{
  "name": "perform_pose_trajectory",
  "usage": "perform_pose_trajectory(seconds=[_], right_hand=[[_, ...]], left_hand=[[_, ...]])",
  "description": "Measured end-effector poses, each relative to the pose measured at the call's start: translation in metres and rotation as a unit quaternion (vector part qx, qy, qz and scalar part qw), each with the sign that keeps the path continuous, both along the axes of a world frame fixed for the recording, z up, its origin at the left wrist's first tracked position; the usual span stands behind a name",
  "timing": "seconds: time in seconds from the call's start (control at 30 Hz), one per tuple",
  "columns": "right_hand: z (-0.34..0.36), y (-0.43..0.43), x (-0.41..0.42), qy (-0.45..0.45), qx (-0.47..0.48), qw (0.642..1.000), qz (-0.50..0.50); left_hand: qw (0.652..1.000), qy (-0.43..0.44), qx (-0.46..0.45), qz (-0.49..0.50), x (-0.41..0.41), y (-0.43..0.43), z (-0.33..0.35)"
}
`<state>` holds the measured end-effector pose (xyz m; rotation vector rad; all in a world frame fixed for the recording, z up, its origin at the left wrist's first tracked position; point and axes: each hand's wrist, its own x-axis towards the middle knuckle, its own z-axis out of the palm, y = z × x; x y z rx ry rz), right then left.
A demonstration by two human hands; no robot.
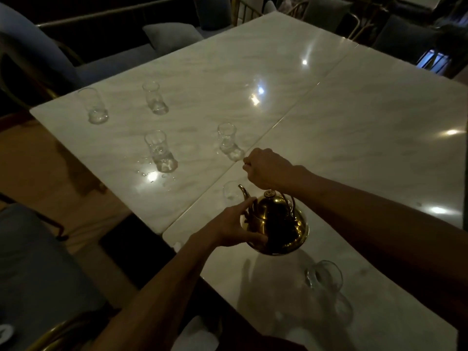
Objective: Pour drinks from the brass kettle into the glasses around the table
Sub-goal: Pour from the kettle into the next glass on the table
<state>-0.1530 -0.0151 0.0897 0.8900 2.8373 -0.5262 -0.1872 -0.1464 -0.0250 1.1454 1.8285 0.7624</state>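
The brass kettle (278,224) hangs above the near part of the marble table (354,122), its spout pointing left over a small glass (231,191). My right hand (266,168) is closed around the kettle's top handle. My left hand (234,228) presses against the kettle's left side, fingers spread near the spout base. Several more clear glasses stand on the table: two at the far left (95,106) (154,98), two nearer the middle (160,152) (229,141), the first of these with liquid in it. A glass (326,279) stands near me on the right.
Drops of spilled liquid (152,174) lie beside the middle glass. A seam (291,112) splits the table into two slabs. Blue cushioned chairs (38,59) with brass frames ring the table, and a cushion (172,36) lies on the far bench.
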Motion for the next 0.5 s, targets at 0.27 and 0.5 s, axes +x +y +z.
perform_pose_trajectory(seconds=[0.27,0.5], right_hand=[[-0.014,0.007,-0.014,-0.060,-0.011,0.998,-0.011],[-0.018,0.009,-0.024,-0.090,0.000,0.996,0.005]], left_hand=[[0.999,-0.038,-0.015,0.006,-0.001,0.003,-0.012],[0.998,-0.053,-0.013,0.016,-0.004,0.003,-0.016]])
